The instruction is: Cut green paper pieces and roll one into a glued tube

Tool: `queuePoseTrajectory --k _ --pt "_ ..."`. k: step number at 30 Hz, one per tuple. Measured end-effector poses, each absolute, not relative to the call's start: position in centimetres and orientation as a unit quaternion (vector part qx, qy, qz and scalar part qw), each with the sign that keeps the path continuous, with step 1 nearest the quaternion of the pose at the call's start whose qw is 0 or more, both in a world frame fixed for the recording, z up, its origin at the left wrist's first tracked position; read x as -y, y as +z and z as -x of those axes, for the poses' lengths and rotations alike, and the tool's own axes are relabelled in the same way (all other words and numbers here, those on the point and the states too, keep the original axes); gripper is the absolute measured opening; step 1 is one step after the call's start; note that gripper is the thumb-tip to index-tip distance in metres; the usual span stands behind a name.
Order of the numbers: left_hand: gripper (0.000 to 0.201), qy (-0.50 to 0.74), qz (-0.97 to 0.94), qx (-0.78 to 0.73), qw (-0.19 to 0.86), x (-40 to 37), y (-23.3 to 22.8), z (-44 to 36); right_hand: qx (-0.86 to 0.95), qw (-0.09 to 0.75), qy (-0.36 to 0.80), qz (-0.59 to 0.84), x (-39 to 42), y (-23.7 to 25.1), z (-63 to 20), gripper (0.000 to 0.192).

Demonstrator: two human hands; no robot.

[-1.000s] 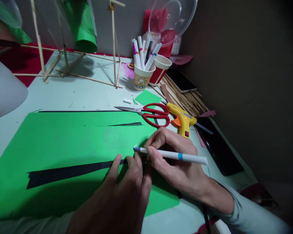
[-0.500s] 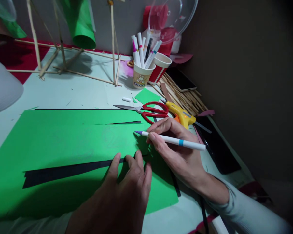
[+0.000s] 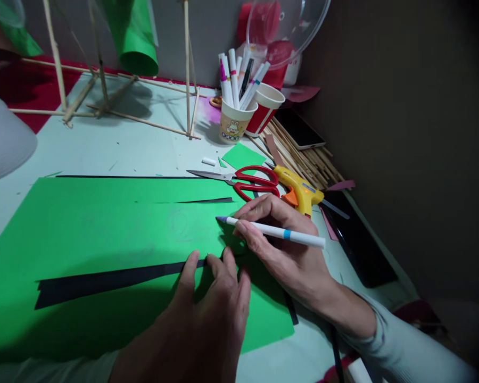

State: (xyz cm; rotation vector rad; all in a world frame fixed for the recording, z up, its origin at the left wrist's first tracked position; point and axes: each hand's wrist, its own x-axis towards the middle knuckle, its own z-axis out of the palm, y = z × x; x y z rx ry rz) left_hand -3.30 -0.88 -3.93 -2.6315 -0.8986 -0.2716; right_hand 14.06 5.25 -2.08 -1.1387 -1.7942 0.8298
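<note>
From the head camera I note the right hand (image 3: 291,255) closed around a white marker pen with a blue band and purple tip (image 3: 273,231), pinched between thumb and forefinger, barrel lying nearly level and pointing left; the tip sits over the large sheet of bright green paper (image 3: 104,229), though I cannot tell whether it touches the surface. The left hand (image 3: 207,314) lies flat, fingers loosely spread and holding nothing, its fingertips (image 3: 191,261) pressing on the right end of a long black paper strip (image 3: 107,281) that runs across the lower part of the green sheet. The sheet rests on a pale worktable (image 3: 143,149). Just beyond the right hand lie red-handled scissors (image 3: 243,181), blades pointing left, and beside them a yellow glue gun with an orange trigger (image 3: 299,192). Further back stands a printed paper cup full of white markers (image 3: 235,119), touching a red and white paper cup (image 3: 265,109). A bundle of thin wooden sticks (image 3: 303,157) lies to the right of the cups, and a frame built of wooden sticks (image 3: 104,101) stands at the rear left.
</note>
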Motion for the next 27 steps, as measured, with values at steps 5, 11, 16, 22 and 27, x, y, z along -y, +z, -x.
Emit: queuePoseTrajectory --k 5,11,16,22,27 --pt "0.042 -0.111 0.927 0.306 0.184 0.8 -4.3 3.2 0.728 0.413 0.307 0.453 -5.4 -2.0 -14.2 0.007" --pt "0.044 -0.092 0.945 0.279 0.143 0.8 -3.3 3.7 0.740 0.420 0.253 0.461 -5.5 -2.0 -14.3 0.008" --pt "0.039 -0.068 0.956 0.254 0.127 1.0 -2.6 4.1 0.748 0.413 0.222 0.469 -5.1 -1.6 -14.5 0.014" --pt "0.042 -0.076 0.944 0.285 0.149 1.1 -3.1 3.6 0.745 0.402 0.241 0.475 -4.5 -1.3 -14.7 0.017" --pt "0.042 -0.073 0.948 0.262 0.164 0.9 -3.2 3.7 0.737 0.405 0.286 0.459 -4.4 -1.4 -14.7 0.016"
